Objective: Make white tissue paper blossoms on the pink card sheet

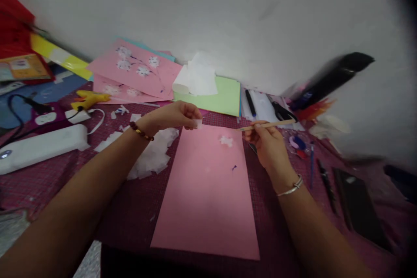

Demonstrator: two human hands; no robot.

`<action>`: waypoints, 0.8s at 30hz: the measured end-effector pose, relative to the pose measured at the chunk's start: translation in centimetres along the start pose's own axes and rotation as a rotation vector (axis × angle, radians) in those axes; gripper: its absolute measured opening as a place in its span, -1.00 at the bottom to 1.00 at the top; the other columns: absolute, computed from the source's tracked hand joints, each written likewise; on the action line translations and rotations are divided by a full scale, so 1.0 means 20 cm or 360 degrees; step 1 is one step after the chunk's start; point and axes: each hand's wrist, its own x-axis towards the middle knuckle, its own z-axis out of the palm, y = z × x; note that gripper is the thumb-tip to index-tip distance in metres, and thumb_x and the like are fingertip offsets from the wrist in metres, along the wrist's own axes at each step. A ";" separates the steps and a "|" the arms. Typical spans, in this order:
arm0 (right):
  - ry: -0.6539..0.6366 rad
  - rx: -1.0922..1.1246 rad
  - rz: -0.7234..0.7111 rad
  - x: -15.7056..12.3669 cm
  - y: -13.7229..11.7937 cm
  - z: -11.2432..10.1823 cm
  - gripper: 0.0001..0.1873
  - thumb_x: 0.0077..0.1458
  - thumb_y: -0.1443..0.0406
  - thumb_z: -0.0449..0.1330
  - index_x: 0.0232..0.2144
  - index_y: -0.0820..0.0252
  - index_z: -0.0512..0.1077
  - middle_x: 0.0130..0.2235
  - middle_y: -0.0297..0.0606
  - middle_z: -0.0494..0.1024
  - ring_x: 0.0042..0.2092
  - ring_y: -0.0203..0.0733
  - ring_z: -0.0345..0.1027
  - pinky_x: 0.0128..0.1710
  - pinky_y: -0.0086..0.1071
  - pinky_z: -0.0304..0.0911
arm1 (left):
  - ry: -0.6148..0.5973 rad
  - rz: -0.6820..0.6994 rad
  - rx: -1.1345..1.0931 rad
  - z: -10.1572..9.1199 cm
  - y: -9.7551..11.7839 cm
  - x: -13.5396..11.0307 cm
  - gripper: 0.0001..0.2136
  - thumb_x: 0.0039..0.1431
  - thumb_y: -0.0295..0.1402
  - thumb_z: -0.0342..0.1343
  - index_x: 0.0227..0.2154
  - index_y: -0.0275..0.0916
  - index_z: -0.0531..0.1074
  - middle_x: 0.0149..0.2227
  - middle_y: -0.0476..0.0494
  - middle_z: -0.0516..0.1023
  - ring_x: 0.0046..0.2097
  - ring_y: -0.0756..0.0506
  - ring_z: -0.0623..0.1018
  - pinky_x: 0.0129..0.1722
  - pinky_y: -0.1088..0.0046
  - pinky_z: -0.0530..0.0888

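Plain pale wall (208, 13) fills the view at twelve o'clock, counting from the centre, above a table spread with checked purple-red cloth (42, 191).

At six o'clock lies the largest item on the cloth, a blank-bottomed pink sheet (208, 208). At ten o'clock, pink flower pictures (109, 67) overlap, showing white blossoms on dark stems. Just past twelve is light green paper (228, 95), with a white tissue roll (197, 76) resting on it. A white power strip (42, 147) is at nine o'clock, and a dark, flat, phone-like slab (361, 208) at four. A heap of white paper squares (151, 156) sits at eight, just beside the pink sheet.

Two bare hands work near the sheet's far end. Near three o'clock, the right hand (267, 143) grips a slim wooden stick (275, 124) between thumb and fingers, its dark tip pointing left over the sheet. Between nine and ten, the left hand (179, 114) pinches a small white paper square (198, 124) in closed fingertips.

Between four and five, a white paper blossom (226, 140) lies on the sheet; at five is a tiny purple mark (234, 167).
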 end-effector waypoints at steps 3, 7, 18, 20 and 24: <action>-0.0086 -0.0099 0.0059 -0.06 -0.01 -0.02 -0.76 -0.07 0.14 0.25 -0.38 0.17 0.43 -0.48 -0.32 0.54 -0.46 -0.25 0.39 -0.38 -0.33 0.30 | -0.0129 0.0083 0.0162 0.06 0.09 0.06 -0.95 -0.10 -0.47 0.19 -0.51 -0.33 0.46 -0.56 -0.03 0.47 -0.51 0.08 0.42 -0.46 0.56 0.36; -0.0031 -0.0174 0.0041 -0.10 0.08 -0.02 -0.76 -0.06 0.12 0.23 -0.41 0.17 0.43 -0.51 -0.33 0.53 -0.45 -0.23 0.40 -0.33 -0.30 0.33 | -0.0140 0.0151 0.0347 0.19 0.15 0.16 -0.95 -0.11 -0.47 0.14 -0.51 -0.32 0.46 -0.58 0.00 0.44 -0.54 0.09 0.37 -0.53 0.57 0.26; -0.0190 -0.0442 -0.0189 -0.12 0.16 0.03 -0.82 0.07 0.17 0.15 -0.39 0.17 0.41 -0.48 -0.35 0.49 -0.40 -0.23 0.39 -0.29 -0.30 0.31 | 0.0087 0.0128 0.0173 0.25 -0.11 0.25 -0.92 -0.05 -0.41 0.11 -0.49 -0.32 0.44 -0.55 0.03 0.38 -0.52 0.10 0.31 -0.51 0.58 0.22; -0.0193 -0.0480 -0.0225 -0.11 0.17 0.03 -0.83 0.09 0.19 0.14 -0.38 0.18 0.40 -0.47 -0.35 0.48 -0.40 -0.24 0.38 -0.29 -0.31 0.31 | 0.0018 0.0094 0.0160 0.23 -0.15 0.26 -0.92 -0.06 -0.40 0.12 -0.48 -0.31 0.45 -0.54 0.02 0.40 -0.51 0.10 0.32 -0.49 0.57 0.23; -0.0117 -0.0571 -0.0263 -0.10 0.18 0.02 -0.83 0.12 0.20 0.11 -0.36 0.19 0.39 -0.44 -0.33 0.47 -0.39 -0.25 0.38 -0.29 -0.31 0.30 | -0.0059 0.0055 0.0068 0.22 -0.20 0.29 -0.83 -0.09 -0.42 0.16 -0.36 -0.30 0.42 -0.53 0.04 0.40 -0.53 0.09 0.32 -0.49 0.55 0.26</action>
